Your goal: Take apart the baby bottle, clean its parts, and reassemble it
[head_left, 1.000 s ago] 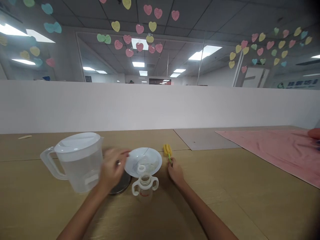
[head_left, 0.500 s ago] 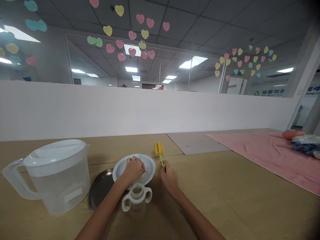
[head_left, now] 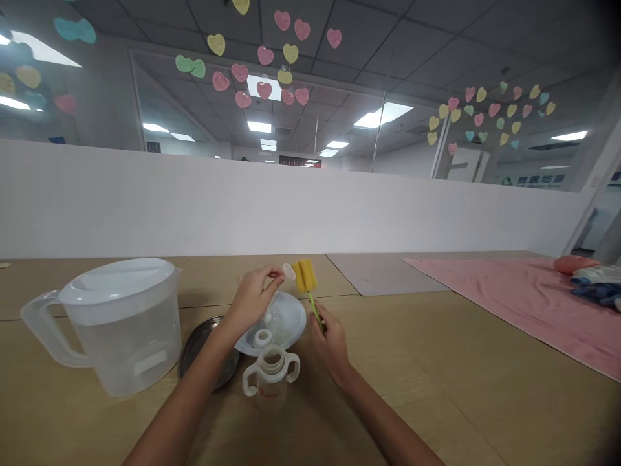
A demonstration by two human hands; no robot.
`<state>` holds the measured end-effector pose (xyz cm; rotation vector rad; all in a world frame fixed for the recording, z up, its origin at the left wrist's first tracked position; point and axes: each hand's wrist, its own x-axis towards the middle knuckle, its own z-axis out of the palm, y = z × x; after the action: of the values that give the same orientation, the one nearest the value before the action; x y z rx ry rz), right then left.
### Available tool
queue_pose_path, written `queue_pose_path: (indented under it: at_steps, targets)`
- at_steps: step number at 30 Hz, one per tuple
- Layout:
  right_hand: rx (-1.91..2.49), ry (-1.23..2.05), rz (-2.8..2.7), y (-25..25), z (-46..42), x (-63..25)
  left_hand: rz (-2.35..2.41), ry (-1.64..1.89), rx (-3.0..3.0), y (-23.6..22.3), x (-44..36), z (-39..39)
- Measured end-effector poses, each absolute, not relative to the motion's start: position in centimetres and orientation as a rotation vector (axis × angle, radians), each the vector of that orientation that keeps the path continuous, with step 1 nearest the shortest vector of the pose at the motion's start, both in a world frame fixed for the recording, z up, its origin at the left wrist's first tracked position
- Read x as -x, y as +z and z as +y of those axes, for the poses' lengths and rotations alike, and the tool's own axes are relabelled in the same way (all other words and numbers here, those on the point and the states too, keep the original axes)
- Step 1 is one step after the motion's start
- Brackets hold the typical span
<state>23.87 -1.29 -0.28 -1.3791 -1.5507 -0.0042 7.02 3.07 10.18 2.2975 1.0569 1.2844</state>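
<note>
Seen from the head camera, the left hand (head_left: 250,299) is pinching one small pale silicone piece (head_left: 289,271), apart from the right hand (head_left: 330,346), which is gripping one yellow sponge bottle brush (head_left: 305,276) beyond one white plate (head_left: 291,317) and one two-handled baby bottle (head_left: 269,375) with unreadably small red lettering (head_left: 268,391)

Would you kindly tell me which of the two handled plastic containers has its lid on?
The large clear pitcher has its lid on; the baby bottle stands open-topped.

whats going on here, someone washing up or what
A person is working at a wooden table with baby bottle parts. The left hand pinches a small white bottle part, and the right hand holds a green-handled yellow sponge brush. Below them are a white plate holding a white ring and an open two-handled bottle.
</note>
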Motion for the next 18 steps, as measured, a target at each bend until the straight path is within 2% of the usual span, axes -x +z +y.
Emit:
queue_pose_path:
  at_steps: [8,13,18]
  targets:
    - [1.437,-0.517,-1.965,-1.1,-1.2,-24.7,0.856,1.471,-1.818,9.9,-6.3,4.1]
    - [1.485,-0.612,-1.937,0.0,-1.3,-26.0,0.758,1.5,-1.737,11.6,-5.3,2.8]
    - [1.6,-0.571,-1.808,-0.2,-0.7,-26.5,0.721,1.004,-1.954,12.9,-4.3,0.1]
